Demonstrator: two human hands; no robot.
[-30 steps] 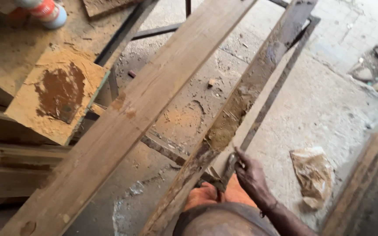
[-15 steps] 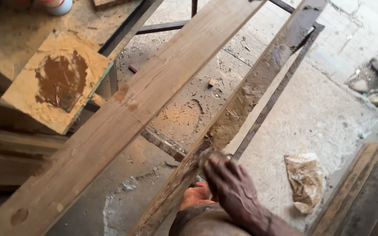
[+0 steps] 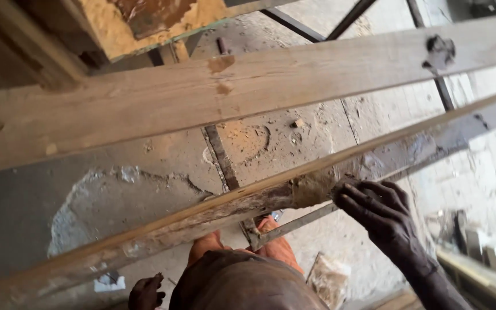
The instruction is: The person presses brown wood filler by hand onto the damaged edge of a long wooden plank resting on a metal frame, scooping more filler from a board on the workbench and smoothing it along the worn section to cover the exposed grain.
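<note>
My left hand [image 3: 146,291] hangs low by my hip, fingers curled in, nothing seen in it; can't tell if it's fully clenched, partly cut off at the frame bottom. Bare orange-stained feet [image 3: 271,244] stand below on gritty concrete floor [image 3: 30,218] w/ a pale scraped patch. A crumpled dirty plastic bag [image 3: 329,278] lies just beside my right foot.

My right hand [image 3: 377,209] is up, fingers spread and bent, tips pressing on the near side of the narrow plank [image 3: 202,215] — not wrapped round it, just pushing on a smear of wet brown filler paste [image 3: 317,186]. That plank is long, thin-edged, rough, crusted w/ dried paste, running diag from lower left to upper right across a thin steel frame bar [image 3: 294,221].

Beyond it lies the wide plank [image 3: 202,97]: pale, smoother grain, a few filled knots and one dark blotch near the right end. Farthest, top left, a flat board [image 3: 162,14] is caked w/ yellow-brown paste.
</note>
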